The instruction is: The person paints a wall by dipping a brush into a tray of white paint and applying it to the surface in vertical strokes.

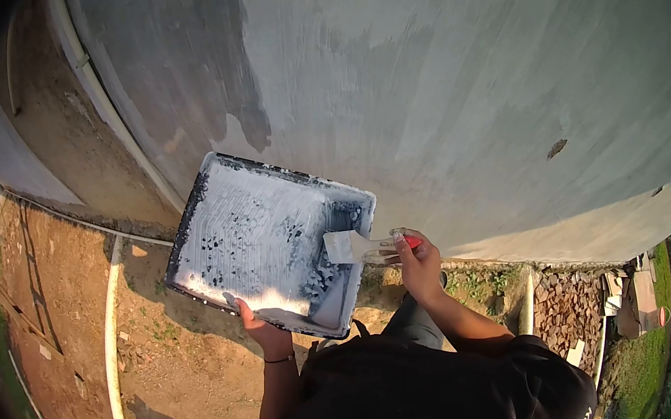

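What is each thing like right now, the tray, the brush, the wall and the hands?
Paint tray: held tilted, coated with white paint.
Brush: white with paint, tip over the tray.
Left hand: gripping the tray's edge.
Right hand: closed on the brush handle.
Wall: partly painted, patchy.

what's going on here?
A person stands by a large grey wall, part coated in white. The left hand holds a paint tray smeared with white paint by its near edge. The right hand holds a scraper whose blade rests in the tray's deeper end.
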